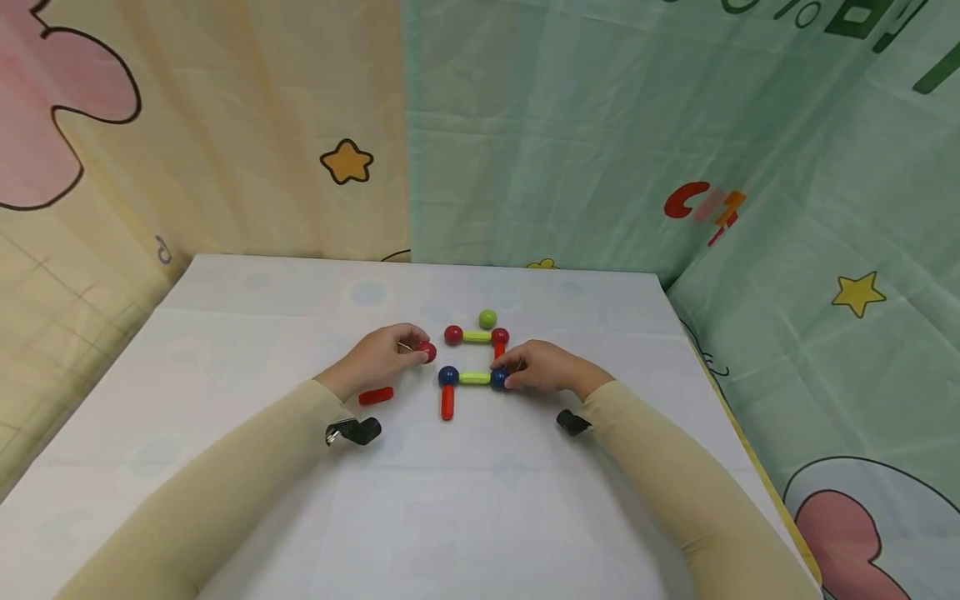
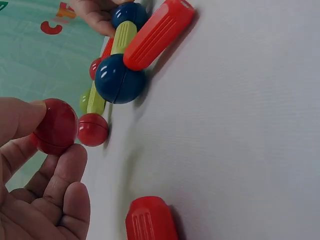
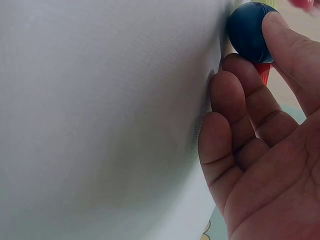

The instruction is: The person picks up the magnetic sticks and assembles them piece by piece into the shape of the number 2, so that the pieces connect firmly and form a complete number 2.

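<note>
My left hand (image 1: 384,360) pinches a red ball (image 2: 56,126) between thumb and fingers, held just off the left side of a ball-and-rod construction. The thumb and fingers of my right hand (image 1: 551,367) grip the blue ball (image 3: 251,33) at its near right corner. From that ball a yellow-green rod (image 1: 474,378) runs left to another blue ball (image 1: 447,376), which has a red rod (image 2: 159,35) pointing toward me. A partly covered red rod (image 1: 499,350) leads back to a red ball (image 1: 500,336), joined by a second yellow-green rod (image 1: 477,337) to a red ball (image 2: 93,130).
A loose red rod (image 1: 376,396) lies on the white tabletop (image 1: 450,517) beside my left wrist. Just behind the construction sits a green ball (image 1: 487,318). Printed curtains (image 1: 525,150) hang behind the table and along its sides.
</note>
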### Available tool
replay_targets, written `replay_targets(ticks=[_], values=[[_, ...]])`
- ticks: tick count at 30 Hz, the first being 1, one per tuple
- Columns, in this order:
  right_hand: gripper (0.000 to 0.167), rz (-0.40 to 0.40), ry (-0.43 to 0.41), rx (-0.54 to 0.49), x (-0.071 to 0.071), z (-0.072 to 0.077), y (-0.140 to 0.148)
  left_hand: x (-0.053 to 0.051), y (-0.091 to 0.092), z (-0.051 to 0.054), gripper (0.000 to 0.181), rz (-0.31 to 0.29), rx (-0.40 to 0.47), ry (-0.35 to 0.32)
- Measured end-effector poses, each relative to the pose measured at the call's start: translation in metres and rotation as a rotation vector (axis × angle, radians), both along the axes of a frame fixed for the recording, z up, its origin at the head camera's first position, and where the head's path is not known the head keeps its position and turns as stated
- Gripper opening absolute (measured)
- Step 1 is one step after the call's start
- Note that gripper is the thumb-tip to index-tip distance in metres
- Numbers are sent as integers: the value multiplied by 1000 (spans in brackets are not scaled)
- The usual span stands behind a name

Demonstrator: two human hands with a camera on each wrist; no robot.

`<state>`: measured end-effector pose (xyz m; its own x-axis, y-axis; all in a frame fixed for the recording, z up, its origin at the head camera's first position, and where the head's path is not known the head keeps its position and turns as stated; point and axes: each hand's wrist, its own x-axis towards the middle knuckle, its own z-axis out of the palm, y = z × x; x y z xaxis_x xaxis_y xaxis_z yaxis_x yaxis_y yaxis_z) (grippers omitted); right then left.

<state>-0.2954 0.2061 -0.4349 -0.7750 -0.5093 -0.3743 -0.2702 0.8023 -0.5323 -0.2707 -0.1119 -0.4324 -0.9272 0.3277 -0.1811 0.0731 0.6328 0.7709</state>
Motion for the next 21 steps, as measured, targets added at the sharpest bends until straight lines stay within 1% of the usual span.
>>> replay_targets(ticks=[2, 5, 12, 17, 21], values=[[36, 4, 3, 1, 0, 1, 0, 7, -1, 0, 33, -28, -7, 11], [36, 10, 10, 6, 0, 1, 0, 15, -2, -1, 32, -68, -13, 14], [37, 15, 17, 11, 0, 1, -4, 27, -7, -4, 28, -114, -16, 8], [37, 19, 20, 16, 3, 2, -10, 35, -13, -5, 26, -187, -39, 28], [38, 33, 28, 22, 1, 0, -15, 42, -17, -5, 24, -240, -53, 36]])
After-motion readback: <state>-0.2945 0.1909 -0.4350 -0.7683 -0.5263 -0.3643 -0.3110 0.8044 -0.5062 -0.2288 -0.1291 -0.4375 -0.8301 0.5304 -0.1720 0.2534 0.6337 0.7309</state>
